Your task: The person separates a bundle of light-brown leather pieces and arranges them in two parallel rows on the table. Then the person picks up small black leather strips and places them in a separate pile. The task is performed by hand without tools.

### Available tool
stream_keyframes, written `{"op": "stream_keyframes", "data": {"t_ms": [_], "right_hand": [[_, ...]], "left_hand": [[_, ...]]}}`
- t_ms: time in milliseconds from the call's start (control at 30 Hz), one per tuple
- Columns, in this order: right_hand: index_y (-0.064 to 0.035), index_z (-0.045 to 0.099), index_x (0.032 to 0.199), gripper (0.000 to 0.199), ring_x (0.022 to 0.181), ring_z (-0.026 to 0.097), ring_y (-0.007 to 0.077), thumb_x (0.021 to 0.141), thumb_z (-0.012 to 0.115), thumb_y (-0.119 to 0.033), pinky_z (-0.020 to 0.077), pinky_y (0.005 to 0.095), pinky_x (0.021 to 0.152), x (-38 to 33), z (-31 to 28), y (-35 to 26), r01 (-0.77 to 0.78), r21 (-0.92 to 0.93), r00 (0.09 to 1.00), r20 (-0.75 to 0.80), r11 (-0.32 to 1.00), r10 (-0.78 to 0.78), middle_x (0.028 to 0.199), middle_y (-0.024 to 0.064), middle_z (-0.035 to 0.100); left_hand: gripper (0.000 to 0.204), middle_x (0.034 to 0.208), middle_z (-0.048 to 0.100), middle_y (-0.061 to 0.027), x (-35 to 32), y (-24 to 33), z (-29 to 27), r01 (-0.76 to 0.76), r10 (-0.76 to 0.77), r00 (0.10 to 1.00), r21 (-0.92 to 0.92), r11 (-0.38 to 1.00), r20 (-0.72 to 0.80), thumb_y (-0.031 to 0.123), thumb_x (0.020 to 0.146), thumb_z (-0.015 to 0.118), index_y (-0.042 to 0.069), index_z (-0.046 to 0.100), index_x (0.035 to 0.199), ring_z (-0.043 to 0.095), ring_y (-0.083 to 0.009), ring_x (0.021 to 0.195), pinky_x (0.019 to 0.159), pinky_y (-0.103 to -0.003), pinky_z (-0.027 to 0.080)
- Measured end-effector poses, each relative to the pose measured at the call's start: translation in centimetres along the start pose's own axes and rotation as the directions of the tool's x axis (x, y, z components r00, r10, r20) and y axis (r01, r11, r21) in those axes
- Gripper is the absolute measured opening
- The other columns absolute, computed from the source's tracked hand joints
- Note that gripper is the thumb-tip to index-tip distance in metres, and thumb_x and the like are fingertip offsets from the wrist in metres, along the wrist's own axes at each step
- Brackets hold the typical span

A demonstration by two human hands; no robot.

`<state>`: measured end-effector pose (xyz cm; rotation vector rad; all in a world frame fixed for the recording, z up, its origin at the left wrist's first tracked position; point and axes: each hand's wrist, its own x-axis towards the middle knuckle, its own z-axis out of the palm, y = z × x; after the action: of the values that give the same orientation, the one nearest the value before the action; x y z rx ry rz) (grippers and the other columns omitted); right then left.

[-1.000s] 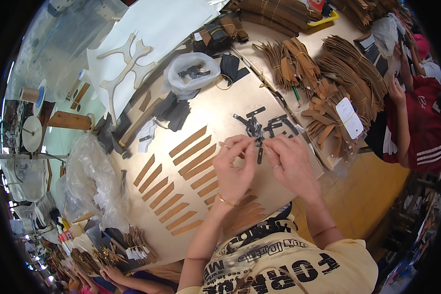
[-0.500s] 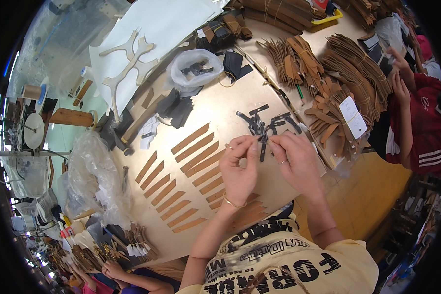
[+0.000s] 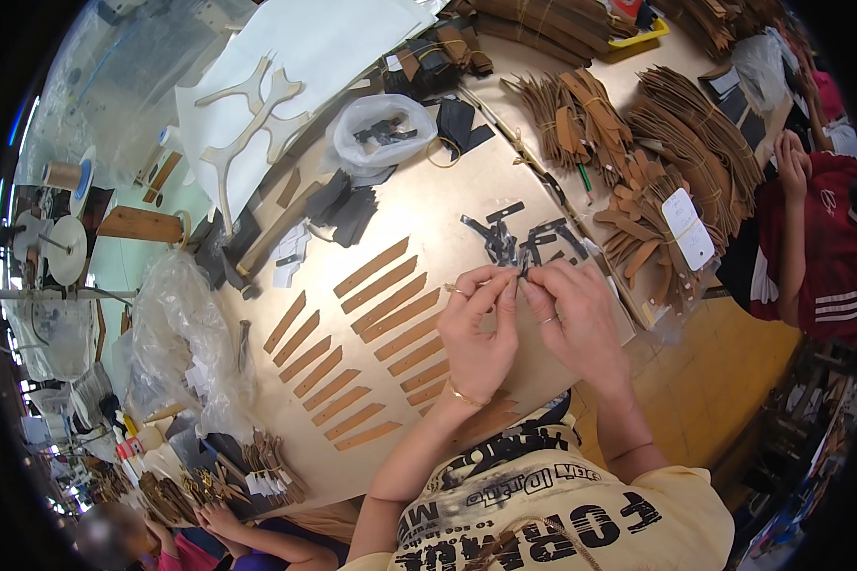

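Observation:
My left hand [image 3: 479,338] and my right hand [image 3: 578,319] meet fingertip to fingertip over the right part of the table. Both are closed in a pinch on a small black strip, mostly hidden by the fingers. Just beyond the fingertips lies a loose pile of short black strips [image 3: 500,233], some of them with a glossy or clear part. Left of my hands, tan leather strips [image 3: 371,266] with slanted ends are laid out in rows, each apart from its neighbour. My left forearm covers some of the nearest ones.
A plastic bag [image 3: 381,133] of black pieces stands at the back, with black sheets [image 3: 348,209] beside it. Bundled brown leather pieces [image 3: 695,143] fill the far right. Crumpled clear plastic [image 3: 186,333] lies left. A person in a red shirt [image 3: 819,238] is at the right.
My hands have drawn together, the left moving slightly right and nearer. The black strip that hung below the fingertips no longer shows there. The person at the right has lowered a raised hand.

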<state>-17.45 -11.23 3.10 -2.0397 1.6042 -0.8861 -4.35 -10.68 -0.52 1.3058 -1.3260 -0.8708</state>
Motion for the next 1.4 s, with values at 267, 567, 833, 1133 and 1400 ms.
{"op": "stream_keyframes", "data": {"t_ms": [267,567,833,1133,1400], "right_hand": [[-0.0014,0.064,0.095,0.011,0.069,0.057,0.0270,0.089,0.062,-0.009,0.0399,0.0368,0.071,-0.2,0.1,0.4,0.003,-0.031,1.000,0.013,1.000,-0.002,0.083,0.0080,0.063],[-0.0035,0.064,0.093,0.014,0.070,0.060,0.0281,0.091,0.061,-0.017,0.0411,0.0409,0.069,-0.2,-0.5,3.0,-0.247,-0.203,0.968,-0.104,0.948,0.230,0.079,0.0101,0.065],[-0.0023,0.058,0.119,0.047,0.070,0.062,0.0204,0.085,0.075,-0.031,0.0468,0.0324,0.070,0.3,-0.5,2.0,-0.260,0.251,0.965,0.108,0.932,0.240,0.082,0.0084,0.068],[-0.0053,0.074,0.097,0.020,0.067,0.064,0.0170,0.077,0.073,-0.006,0.0500,0.0281,0.060,-2.3,-0.2,-0.6,0.613,0.238,0.778,-0.017,0.753,-0.628,0.087,0.0063,0.071],[-0.0097,0.075,0.102,0.029,0.066,0.062,0.0144,0.073,0.075,-0.009,0.0451,0.0273,0.059,-6.7,-0.1,-1.5,0.700,0.115,0.713,-0.074,0.705,-0.697,0.095,0.0037,0.070]], "left_hand": [[0.014,0.097,0.067,-0.0114,0.3,-0.5,0.2,-0.124,0.125,0.992,0.087,0.988,-0.009,-0.003,0.087,0.067,-0.002,0.071,0.100,0.064,-0.0181,0.078,0.067,-0.027,0.051],[0.016,0.084,0.064,-0.0006,2.1,-1.2,-4.0,0.270,-0.313,0.946,-0.335,0.903,-0.080,0.010,0.097,0.062,-0.002,0.069,0.105,0.051,-0.0044,0.066,0.060,-0.020,0.042],[0.021,0.077,0.062,0.0010,-0.9,0.5,-5.3,0.411,-0.461,0.886,-0.555,0.723,0.057,0.014,0.097,0.064,-0.003,0.070,0.107,0.052,-0.0048,0.067,0.062,-0.020,0.044],[0.022,0.117,0.062,-0.0124,-8.2,2.1,-6.0,0.046,-0.109,0.983,-0.378,0.925,-0.149,-0.001,0.095,0.056,-0.004,0.062,0.116,0.056,-0.0125,0.090,0.081,-0.026,0.047],[0.032,0.113,0.065,-0.0140,-12.1,2.3,-8.3,-0.069,0.070,0.998,-0.185,0.980,0.000,-0.007,0.083,0.068,-0.001,0.065,0.115,0.063,-0.0165,0.088,0.080,-0.029,0.051]]}}
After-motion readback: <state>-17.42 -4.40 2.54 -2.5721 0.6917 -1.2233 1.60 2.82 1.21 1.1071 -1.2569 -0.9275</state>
